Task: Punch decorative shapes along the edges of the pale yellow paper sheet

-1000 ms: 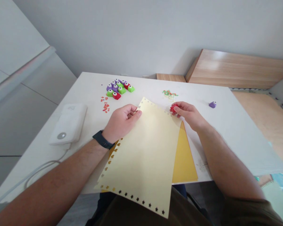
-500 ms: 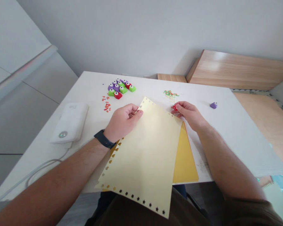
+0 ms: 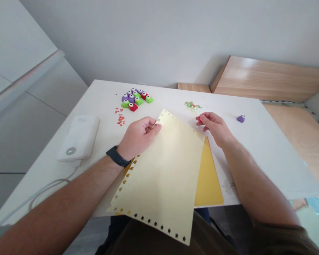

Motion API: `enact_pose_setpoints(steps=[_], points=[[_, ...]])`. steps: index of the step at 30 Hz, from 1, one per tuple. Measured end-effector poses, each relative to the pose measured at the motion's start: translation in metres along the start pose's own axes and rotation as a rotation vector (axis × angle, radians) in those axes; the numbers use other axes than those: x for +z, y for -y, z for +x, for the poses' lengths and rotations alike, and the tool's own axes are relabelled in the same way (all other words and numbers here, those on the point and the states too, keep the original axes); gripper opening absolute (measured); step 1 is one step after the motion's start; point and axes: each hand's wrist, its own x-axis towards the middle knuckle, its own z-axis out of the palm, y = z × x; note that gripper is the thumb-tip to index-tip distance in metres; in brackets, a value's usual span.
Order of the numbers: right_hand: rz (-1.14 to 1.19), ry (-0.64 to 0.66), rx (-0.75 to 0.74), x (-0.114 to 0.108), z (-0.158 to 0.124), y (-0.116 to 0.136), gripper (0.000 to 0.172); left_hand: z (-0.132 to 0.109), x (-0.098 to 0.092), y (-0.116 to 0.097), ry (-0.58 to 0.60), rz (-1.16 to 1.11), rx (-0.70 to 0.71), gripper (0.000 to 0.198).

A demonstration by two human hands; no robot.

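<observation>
A pale yellow paper sheet (image 3: pixel 162 177) with punched shapes along its edges lies tilted on the white table (image 3: pixel 268 148). My left hand (image 3: pixel 138 136) is closed, pinching the sheet's far left corner. My right hand (image 3: pixel 214 127) is closed on a small red paper punch (image 3: pixel 199 119), just past the sheet's far right corner. A darker yellow sheet (image 3: pixel 208 177) lies under the pale one.
A cluster of purple, green and red punches (image 3: pixel 135 98) sits at the back left, with red paper bits (image 3: pixel 119 118) beside it. Mixed confetti (image 3: pixel 192 105) and a lone purple punch (image 3: pixel 240 118) lie to the right. A white power bank (image 3: pixel 78 138) with cable rests left.
My right hand with the red punch has shifted slightly right, away from the sheet's edge. The left hand keeps its hold on the corner.
</observation>
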Motion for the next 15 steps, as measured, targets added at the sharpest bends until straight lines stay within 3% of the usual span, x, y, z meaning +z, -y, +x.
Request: enact_pose_setpoints(steps=[15], points=[[0.026, 0.276, 0.056, -0.018, -0.010, 0.013, 0.037, 0.001, -0.001, -0.004, -0.025, -0.050, 0.016, 0.028]])
